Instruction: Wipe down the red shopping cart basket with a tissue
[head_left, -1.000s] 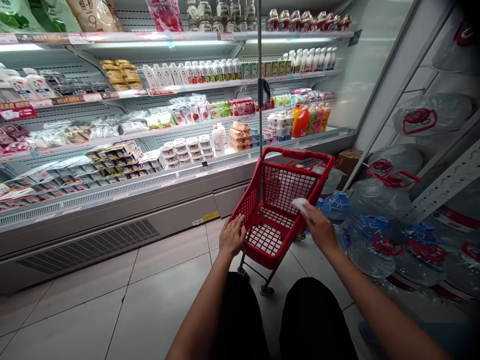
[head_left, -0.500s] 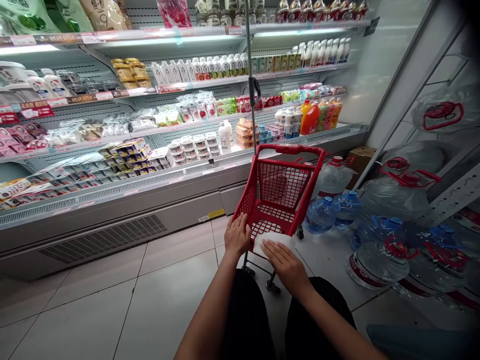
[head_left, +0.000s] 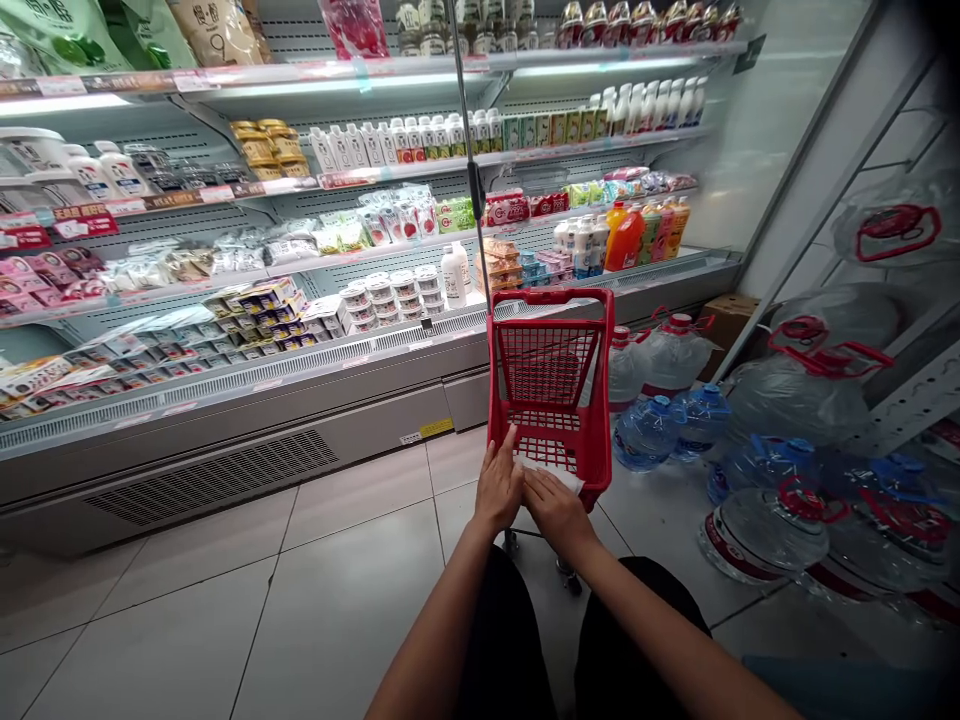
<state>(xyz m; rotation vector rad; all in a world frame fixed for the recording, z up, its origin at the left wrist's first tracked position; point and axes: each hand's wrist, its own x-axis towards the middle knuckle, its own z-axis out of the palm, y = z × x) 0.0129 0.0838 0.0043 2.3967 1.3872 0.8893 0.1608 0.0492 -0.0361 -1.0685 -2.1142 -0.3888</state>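
Observation:
A small red shopping cart (head_left: 550,443) with a lattice basket stands close in front of my knees. At its near left edge is my left hand (head_left: 499,492), fingers stretched out and apart from the thumb. Beside it, almost touching, my right hand (head_left: 556,512) lies over a white cloth (head_left: 562,477) on the near rim of the basket. Its fingers are laid over the cloth and cover most of it. A thin metal pole (head_left: 481,235) with a dark clip rises from the cart's far left side.
An open refrigerated display case (head_left: 390,410) with shelves of packaged dairy and drinks runs behind the cart. Large water bottles (head_left: 765,530) stand on the floor to the right, smaller blue ones (head_left: 651,432) nearer the cart. A cardboard box (head_left: 729,318) sits behind them on the tiled floor.
The cart has turned, its handle and pole swinging left. My right hand with the cloth has shifted left toward my left hand, which has moved slightly right.

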